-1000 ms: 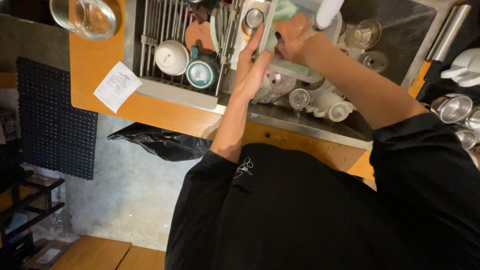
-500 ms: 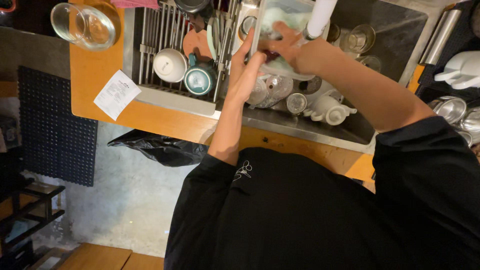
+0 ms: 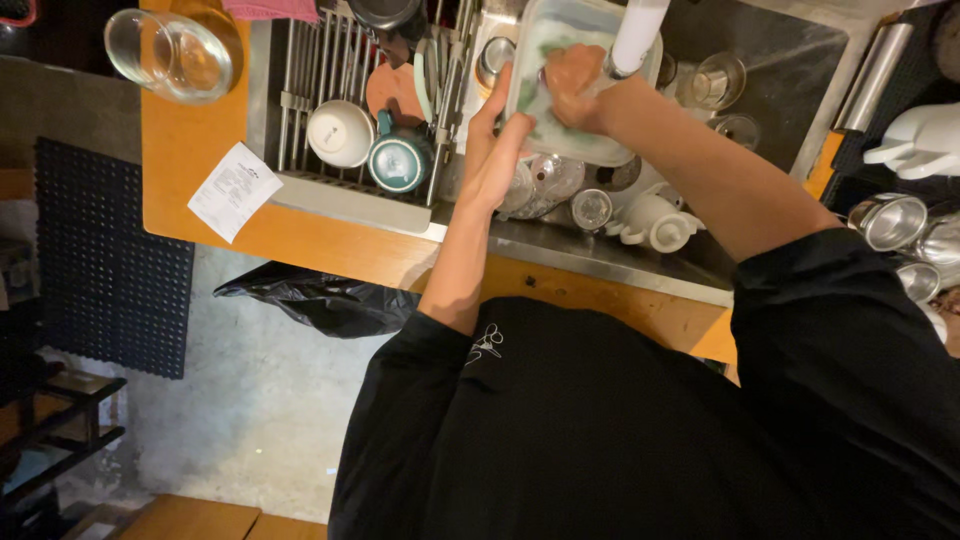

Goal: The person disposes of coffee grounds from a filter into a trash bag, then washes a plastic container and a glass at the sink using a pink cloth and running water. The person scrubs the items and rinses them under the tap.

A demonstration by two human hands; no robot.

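Right now my left hand (image 3: 492,150) grips the near edge of a pale plastic tub (image 3: 585,140), held tilted over the sink (image 3: 780,60) beneath the white tap (image 3: 638,35). My right hand (image 3: 575,85) is curled shut on a green sponge (image 3: 528,92) pressed inside the tub. Cups sit in the drying rack (image 3: 320,90) just beside.

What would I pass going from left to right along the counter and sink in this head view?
Glass bowl → paper slip → white cup → teal cup → left hand → right hand in the pale tray → white teapot → steel cup.
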